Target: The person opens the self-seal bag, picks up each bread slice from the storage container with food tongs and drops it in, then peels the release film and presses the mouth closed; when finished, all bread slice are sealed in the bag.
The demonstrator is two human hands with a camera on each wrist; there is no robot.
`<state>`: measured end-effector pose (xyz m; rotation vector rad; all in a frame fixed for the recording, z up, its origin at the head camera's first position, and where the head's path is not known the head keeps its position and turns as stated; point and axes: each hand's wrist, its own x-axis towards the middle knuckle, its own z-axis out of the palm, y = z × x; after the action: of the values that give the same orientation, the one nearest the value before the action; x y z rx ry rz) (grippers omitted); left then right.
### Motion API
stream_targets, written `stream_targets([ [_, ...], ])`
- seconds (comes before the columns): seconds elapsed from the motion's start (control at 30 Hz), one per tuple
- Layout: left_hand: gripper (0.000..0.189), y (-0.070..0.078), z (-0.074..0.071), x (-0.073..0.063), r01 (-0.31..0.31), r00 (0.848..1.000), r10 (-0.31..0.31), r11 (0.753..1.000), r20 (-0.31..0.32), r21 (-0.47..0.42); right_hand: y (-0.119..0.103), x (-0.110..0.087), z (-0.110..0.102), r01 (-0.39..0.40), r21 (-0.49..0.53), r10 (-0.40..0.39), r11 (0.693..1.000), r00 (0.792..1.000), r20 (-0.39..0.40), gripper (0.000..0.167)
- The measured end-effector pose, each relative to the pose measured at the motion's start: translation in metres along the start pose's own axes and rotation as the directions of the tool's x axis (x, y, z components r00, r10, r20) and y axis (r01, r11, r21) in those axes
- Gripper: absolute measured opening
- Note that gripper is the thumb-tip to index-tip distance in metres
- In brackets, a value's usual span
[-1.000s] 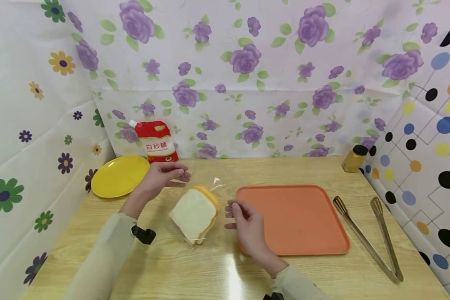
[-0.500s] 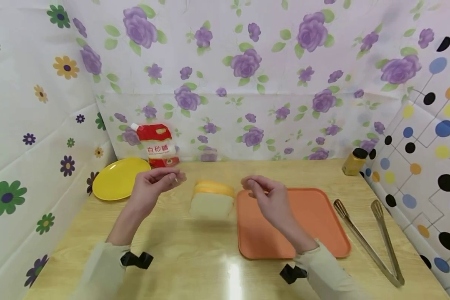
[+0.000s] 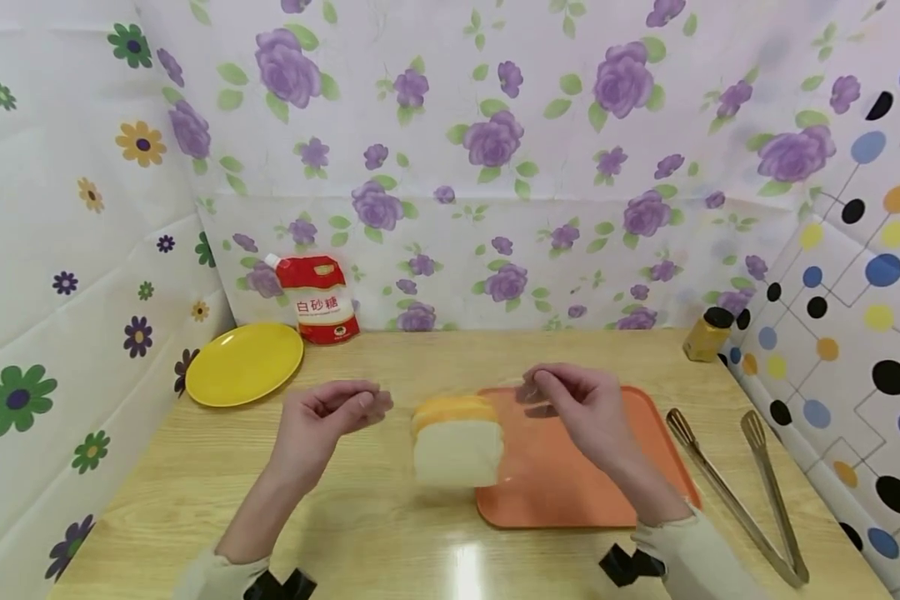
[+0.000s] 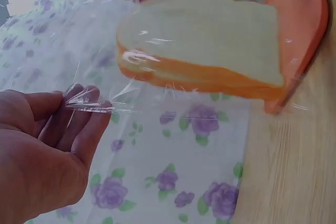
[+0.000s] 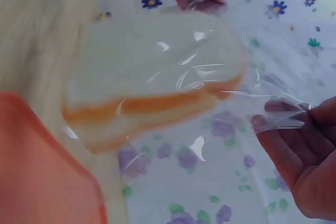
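Slices of white bread with orange-brown crust hang inside a clear plastic bag, between my two hands. My left hand pinches one upper corner of the bag between thumb and fingers, as the left wrist view shows. The opposite corner is pinched by my right hand, whose thumb and fingertips gather the film in the right wrist view. The bread stands nearly upright, its crust edge uppermost in the head view, and overlaps the left edge of the orange tray there.
A yellow plate and a red-and-white sugar pouch stand at the back left. Metal tongs lie spread right of the tray. A small black-lidded jar stands in the back right corner. Patterned sheets wall three sides.
The bagged bread has turned from a tilted diamond to level and shifted right toward the tray. My right hand has moved right and up over the tray, and the hands are farther apart.
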<state>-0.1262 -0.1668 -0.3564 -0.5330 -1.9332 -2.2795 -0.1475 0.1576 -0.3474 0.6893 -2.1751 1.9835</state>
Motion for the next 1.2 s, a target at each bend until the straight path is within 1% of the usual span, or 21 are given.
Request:
stream_targets([
  [0.07,0.015,0.000,0.006,-0.007,0.018,1.000,-0.018,1.000,-0.001,-0.018,-0.003,-0.008,-0.004,-0.019,0.018,0.019,1.000,1.000,0.004,0.022],
  [0.13,0.013,0.000,0.012,-0.014,0.059,0.998,-0.059,0.998,-0.004,-0.029,-0.005,-0.018,-0.008,-0.050,0.027,0.050,0.998,0.998,0.026,0.024],
  [0.23,0.009,0.003,0.023,-0.026,0.120,0.992,-0.121,0.992,-0.030,-0.030,-0.010,-0.034,-0.014,-0.067,0.052,0.066,0.996,0.998,0.018,0.025],
  [0.33,0.006,0.004,0.035,-0.036,0.144,0.989,-0.145,0.989,-0.021,-0.040,-0.014,-0.048,-0.018,-0.069,0.095,0.066,0.993,0.997,0.028,0.025],
  [0.43,0.006,0.001,0.044,-0.042,0.139,0.990,-0.139,0.988,0.012,-0.068,-0.016,-0.061,-0.022,-0.087,0.144,0.080,0.986,0.995,0.056,0.025],
  [0.53,0.009,-0.003,0.050,-0.049,0.134,0.990,-0.131,0.989,0.044,-0.068,-0.015,-0.074,-0.028,-0.126,0.178,0.116,0.976,0.991,0.068,0.025],
  [0.7,0.014,-0.006,0.054,-0.057,0.110,0.992,-0.107,0.993,0.069,-0.040,-0.013,-0.093,-0.038,-0.183,0.187,0.172,0.965,0.982,0.072,0.029],
  [0.83,0.022,-0.007,0.061,-0.060,0.069,0.994,-0.066,0.997,0.083,-0.043,-0.013,-0.101,-0.043,-0.184,0.181,0.173,0.966,0.982,0.075,0.031],
  [0.93,0.023,-0.009,0.067,-0.061,0.039,0.997,-0.036,0.998,0.063,-0.040,-0.013,-0.105,-0.044,-0.197,0.177,0.190,0.964,0.980,0.055,0.029],
  [1.07,0.020,-0.012,0.075,-0.061,0.005,0.999,-0.003,1.000,0.037,-0.028,-0.012,-0.110,-0.044,-0.237,0.178,0.240,0.955,0.971,0.007,0.029],
  [1.2,0.019,-0.014,0.079,-0.061,-0.002,0.999,0.003,1.000,0.044,-0.027,-0.010,-0.115,-0.042,-0.273,0.154,0.285,0.950,0.957,-0.057,0.030],
])
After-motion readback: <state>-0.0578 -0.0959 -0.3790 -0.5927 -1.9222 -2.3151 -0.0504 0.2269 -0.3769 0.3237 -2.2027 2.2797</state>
